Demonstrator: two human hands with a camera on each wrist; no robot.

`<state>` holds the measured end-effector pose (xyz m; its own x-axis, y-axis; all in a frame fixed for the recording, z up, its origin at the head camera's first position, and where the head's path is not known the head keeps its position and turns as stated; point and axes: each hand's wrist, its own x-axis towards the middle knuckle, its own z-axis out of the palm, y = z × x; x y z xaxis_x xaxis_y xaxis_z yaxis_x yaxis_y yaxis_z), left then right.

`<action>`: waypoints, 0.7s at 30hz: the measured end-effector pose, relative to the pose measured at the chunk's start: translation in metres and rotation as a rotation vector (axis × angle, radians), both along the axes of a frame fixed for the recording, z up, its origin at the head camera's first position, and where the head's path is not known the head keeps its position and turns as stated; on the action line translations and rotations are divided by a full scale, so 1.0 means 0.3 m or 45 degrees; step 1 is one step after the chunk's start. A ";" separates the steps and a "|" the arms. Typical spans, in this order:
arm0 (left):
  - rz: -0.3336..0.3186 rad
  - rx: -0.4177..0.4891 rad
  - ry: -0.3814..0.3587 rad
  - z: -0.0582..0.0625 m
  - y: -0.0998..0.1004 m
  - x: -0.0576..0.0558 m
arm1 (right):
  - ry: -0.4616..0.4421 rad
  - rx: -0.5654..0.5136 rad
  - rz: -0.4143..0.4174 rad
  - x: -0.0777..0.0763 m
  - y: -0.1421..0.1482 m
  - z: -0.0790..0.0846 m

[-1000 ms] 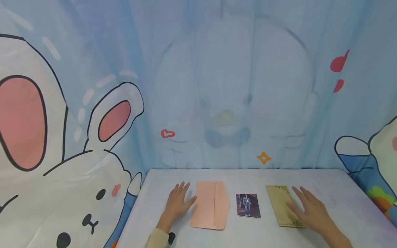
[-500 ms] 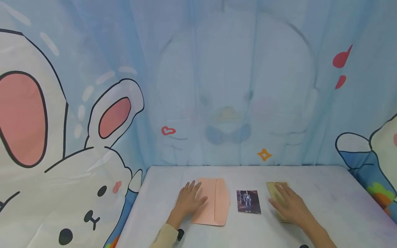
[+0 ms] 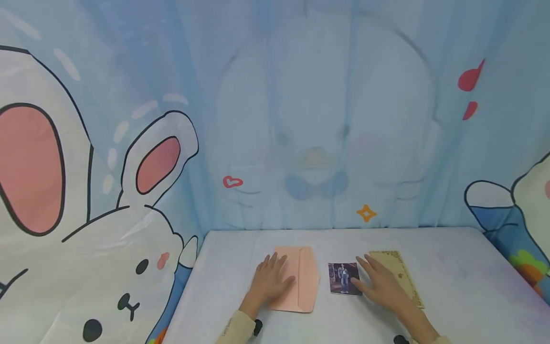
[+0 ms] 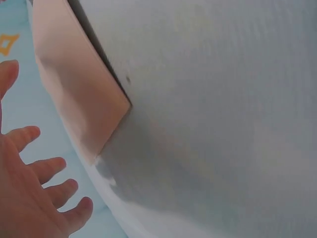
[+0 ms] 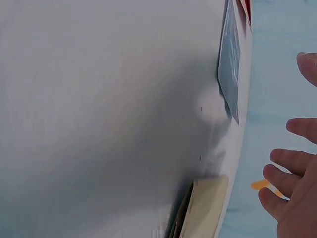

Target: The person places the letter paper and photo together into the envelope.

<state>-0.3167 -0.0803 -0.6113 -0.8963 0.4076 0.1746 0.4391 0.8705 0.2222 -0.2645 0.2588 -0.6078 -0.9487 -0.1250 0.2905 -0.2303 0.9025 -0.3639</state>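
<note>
A pink envelope (image 3: 307, 282) lies on the white table, its flap to the right. My left hand (image 3: 267, 283) is over its left part with fingers spread; in the left wrist view a gap shows between the hand (image 4: 29, 193) and the envelope (image 4: 81, 84). To the right lies a small photo (image 3: 339, 278) of a standing person. My right hand (image 3: 380, 285) hovers with spread fingers between the photo and a tan card-like piece (image 3: 405, 274) with an ornamental border, covering part of the latter. Nothing is held in the right wrist view, where the hand (image 5: 299, 193) is above the table.
The white tabletop (image 3: 455, 272) extends to the right of the tan piece and in front of the items. A blue curtain (image 3: 318, 95) with cartoon rabbit prints hangs behind the table and along its sides.
My right hand has moved left, across the tan piece toward the photo's right edge. The left hand has shifted right, from beside the envelope to over it. The items stay in place.
</note>
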 end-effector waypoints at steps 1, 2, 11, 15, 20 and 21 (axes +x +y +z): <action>0.000 -0.003 0.008 -0.005 0.003 0.001 | 0.001 0.006 0.007 -0.004 -0.016 -0.002; 0.002 -0.005 0.006 -0.008 0.007 0.003 | 0.002 0.011 0.011 -0.007 -0.031 -0.005; -0.005 -0.036 -0.055 -0.008 0.036 0.015 | -0.001 0.010 0.068 -0.007 -0.155 -0.025; -0.014 -0.068 -0.063 -0.005 0.045 0.019 | 0.047 0.020 0.129 -0.015 -0.195 -0.032; -0.032 -0.064 -0.059 -0.004 0.056 0.019 | 0.049 0.025 0.205 -0.031 -0.242 -0.043; -0.030 -0.068 -0.055 -0.007 0.059 0.016 | 0.041 0.034 0.217 -0.034 -0.252 -0.045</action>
